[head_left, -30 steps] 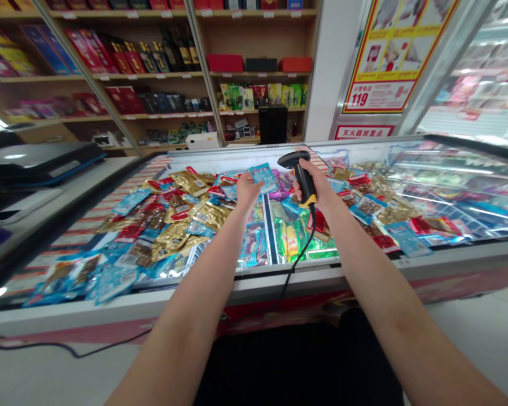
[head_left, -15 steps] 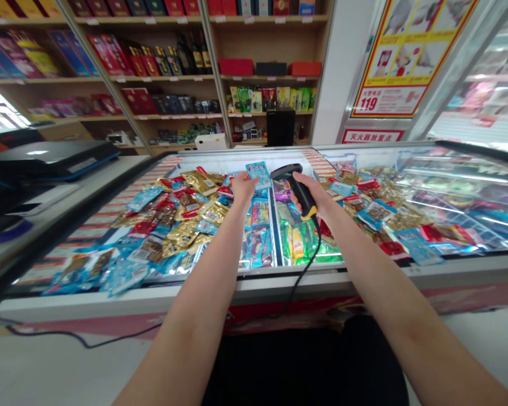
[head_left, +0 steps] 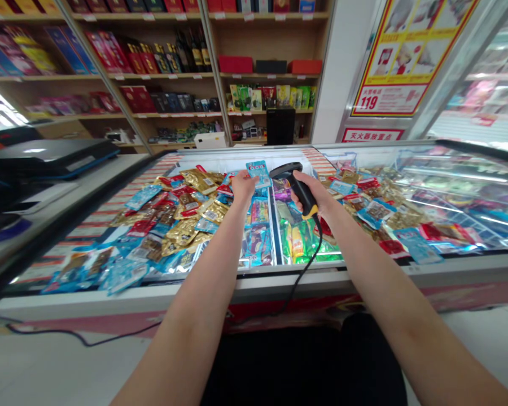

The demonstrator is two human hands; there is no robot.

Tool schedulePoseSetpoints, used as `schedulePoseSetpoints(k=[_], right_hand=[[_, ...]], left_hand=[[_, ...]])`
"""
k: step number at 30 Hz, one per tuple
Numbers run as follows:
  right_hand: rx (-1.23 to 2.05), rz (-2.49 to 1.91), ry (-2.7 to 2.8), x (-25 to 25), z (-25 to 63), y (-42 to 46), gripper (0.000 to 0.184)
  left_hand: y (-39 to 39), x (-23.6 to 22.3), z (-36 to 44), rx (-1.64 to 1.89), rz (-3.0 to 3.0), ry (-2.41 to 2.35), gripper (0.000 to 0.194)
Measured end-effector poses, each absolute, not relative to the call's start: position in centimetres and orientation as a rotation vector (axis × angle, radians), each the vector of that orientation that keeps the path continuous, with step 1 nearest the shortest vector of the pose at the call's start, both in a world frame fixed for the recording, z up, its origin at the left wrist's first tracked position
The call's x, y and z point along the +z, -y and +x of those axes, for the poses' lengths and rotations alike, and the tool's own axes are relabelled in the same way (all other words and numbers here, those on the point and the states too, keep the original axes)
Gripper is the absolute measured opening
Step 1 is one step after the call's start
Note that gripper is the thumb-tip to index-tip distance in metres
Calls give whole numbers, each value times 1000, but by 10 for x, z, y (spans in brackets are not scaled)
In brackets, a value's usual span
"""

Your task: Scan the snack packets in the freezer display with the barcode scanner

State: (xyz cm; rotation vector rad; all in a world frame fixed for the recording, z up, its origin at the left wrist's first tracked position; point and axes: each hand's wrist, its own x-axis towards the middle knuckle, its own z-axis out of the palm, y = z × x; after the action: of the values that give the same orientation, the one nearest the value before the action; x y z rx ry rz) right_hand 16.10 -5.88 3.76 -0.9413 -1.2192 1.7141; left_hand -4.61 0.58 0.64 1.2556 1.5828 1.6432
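Heaped packets point(head_left: 182, 232) lie at left on the chest freezer point(head_left: 88, 305), its top apparently serving as a handy surface, while the left hand point(head_left: 243, 188) pinches a blue pouch point(head_left: 259, 171) by its lower-left edge, probably to leave the printed face bare, arm stretched forward. Close to the pouch's right, a black scanner point(head_left: 303, 193) points its head leftward, the right hand point(head_left: 315, 194) wrapped around its handle, forearm angled inward.

Red "119" on the wall poster point(head_left: 414, 59)
"火警电话" stands above that number; the sign point(head_left: 373, 135) below reads "灭火器放置点". Print on the held blue packet point(head_left: 259, 172) is too small to read.
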Motion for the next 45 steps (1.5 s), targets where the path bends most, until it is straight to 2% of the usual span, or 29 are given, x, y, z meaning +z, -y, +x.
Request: schedulePoseSetpoints(k=[25,30,37,45], right_hand=[[1718,-938,1237,41,163,61,44],[1697,-908,1197,39,165,59,43],[1644,-863,1078,44,174,54,47],[1573,-859,1000,47,188,47,50]], left_hand=[[-6,7,-46,1649,1160,-1514,27],[-6,8,-47,1623,1203,-1617,30],[-11,14,-65,1658,1252,-1815,52],[2,33,-101,1722,1195,-2058,51]])
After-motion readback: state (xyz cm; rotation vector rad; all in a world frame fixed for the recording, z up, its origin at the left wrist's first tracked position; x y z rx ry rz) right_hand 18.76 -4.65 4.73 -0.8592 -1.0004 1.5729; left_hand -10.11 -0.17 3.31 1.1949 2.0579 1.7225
